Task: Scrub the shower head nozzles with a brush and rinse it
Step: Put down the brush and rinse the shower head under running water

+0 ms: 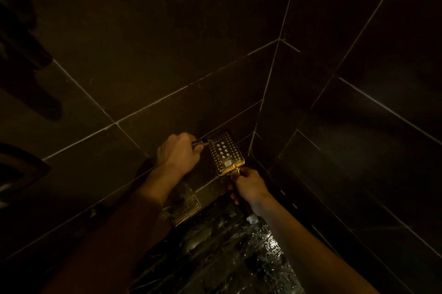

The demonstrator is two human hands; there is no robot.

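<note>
The rectangular gold shower head faces up at me, its rows of nozzles showing, low in the corner of a dark shower. My right hand grips its handle just below the head. My left hand is closed around a thin ribbed metal handle, which I take for the brush. Its tip touches the head's upper left corner. The light is too dim to make out any bristles.
Dark tiled walls meet in a corner right behind the head. A rectangular floor drain lies below my left forearm. Water glints on the wet floor. Dark fixtures stick out of the wall at far left.
</note>
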